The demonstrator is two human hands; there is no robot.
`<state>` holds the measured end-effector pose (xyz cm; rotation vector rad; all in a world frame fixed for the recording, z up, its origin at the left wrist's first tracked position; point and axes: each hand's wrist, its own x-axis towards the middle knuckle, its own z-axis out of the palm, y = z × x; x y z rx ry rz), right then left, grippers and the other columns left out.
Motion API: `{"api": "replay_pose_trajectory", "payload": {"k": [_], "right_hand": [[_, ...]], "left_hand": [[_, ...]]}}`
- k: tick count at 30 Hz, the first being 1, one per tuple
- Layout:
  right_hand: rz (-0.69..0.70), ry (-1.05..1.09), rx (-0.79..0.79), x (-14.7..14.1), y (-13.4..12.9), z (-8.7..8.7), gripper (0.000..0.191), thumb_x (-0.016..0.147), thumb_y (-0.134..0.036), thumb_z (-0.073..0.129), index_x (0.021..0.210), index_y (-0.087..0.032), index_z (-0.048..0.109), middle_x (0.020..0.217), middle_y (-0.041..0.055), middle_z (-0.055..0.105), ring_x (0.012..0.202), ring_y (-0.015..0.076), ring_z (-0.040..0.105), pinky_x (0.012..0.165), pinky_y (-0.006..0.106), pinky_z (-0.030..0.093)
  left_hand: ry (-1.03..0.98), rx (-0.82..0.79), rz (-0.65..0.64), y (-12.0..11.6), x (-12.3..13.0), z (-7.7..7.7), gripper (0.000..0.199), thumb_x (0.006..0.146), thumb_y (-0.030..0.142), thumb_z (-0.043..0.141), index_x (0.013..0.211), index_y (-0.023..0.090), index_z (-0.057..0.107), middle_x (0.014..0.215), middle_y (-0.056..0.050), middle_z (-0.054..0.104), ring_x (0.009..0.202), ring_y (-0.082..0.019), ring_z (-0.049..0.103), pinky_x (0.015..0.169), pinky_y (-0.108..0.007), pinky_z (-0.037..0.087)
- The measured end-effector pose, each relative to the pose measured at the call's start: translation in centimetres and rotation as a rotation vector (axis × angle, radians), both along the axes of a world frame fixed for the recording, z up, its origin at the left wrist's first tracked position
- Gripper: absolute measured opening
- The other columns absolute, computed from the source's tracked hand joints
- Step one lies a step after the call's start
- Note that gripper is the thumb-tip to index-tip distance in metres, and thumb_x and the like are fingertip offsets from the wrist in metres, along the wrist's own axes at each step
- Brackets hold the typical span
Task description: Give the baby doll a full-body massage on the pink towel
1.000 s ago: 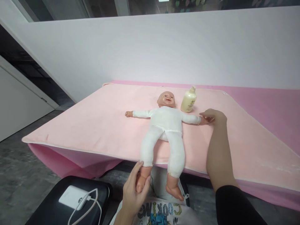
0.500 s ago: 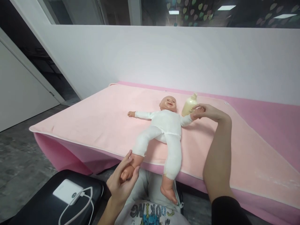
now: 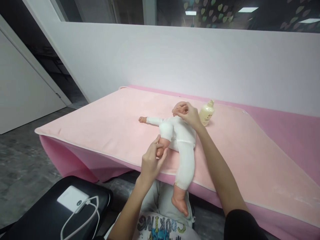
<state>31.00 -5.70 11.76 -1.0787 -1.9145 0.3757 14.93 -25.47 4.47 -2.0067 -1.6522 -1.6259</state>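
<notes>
A baby doll (image 3: 185, 131) in a white suit lies on its back on the pink cloth, head toward the wall. My left hand (image 3: 153, 158) grips the doll's bare foot (image 3: 163, 144) on the left side, with that leg bent up toward the body. My right hand (image 3: 190, 115) is closed round the doll's hand (image 3: 183, 107), over the chin and chest, hiding part of the face. The other doll arm (image 3: 153, 120) stretches out to the left. The other foot (image 3: 180, 201) hangs past the table's front edge. A cream pump bottle (image 3: 206, 112) stands just right of my right hand.
The pink table cover (image 3: 112, 133) reaches back to a white wall (image 3: 150, 56) with a window above. At the lower left, a black seat (image 3: 37, 213) bears a white power bank (image 3: 72, 199) with a white cable.
My left hand has pushed the doll's foot up and to the right, bending its leg. My right hand has brought the doll's hand left across its chest to the chin.
</notes>
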Motion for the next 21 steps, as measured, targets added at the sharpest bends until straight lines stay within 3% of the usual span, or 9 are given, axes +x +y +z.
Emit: {"api": "replay_pose_trajectory", "payload": {"k": [4,12,21], "right_hand": [[0.024,-0.188,0.005,-1.3,0.0,-1.5,0.025,0.077,-0.034,0.058,0.098,-0.021,0.058,0.105,0.0054,0.065,0.097,0.0237,0.057,0.084,0.036,0.042],[-0.084,-0.594,-0.028,-1.6,-0.2,-1.9,0.031,0.085,-0.033,0.048,0.112,-0.021,0.056,0.108,0.0093,0.064,0.098,0.0290,0.058,0.076,0.037,0.045],[-0.098,-0.724,0.032,-2.1,-0.3,-2.5,0.027,0.089,-0.030,0.043,0.110,-0.018,0.056,0.107,0.0121,0.064,0.097,0.0275,0.059,0.074,0.034,0.045]], "left_hand": [[-0.045,-0.054,-0.031,0.0,0.4,-0.2,0.019,0.087,0.023,0.053,0.106,0.018,0.052,0.123,-0.013,0.061,0.122,-0.024,0.053,0.093,-0.034,0.050],[-0.077,-0.140,-0.084,-0.8,-0.1,-0.5,0.035,0.090,0.026,0.049,0.125,0.020,0.049,0.128,-0.010,0.058,0.124,-0.023,0.051,0.102,-0.039,0.046],[-0.057,-0.156,-0.126,0.1,0.5,-0.3,0.039,0.091,0.029,0.047,0.129,0.018,0.048,0.133,-0.012,0.054,0.125,-0.022,0.050,0.104,-0.040,0.044]]}}
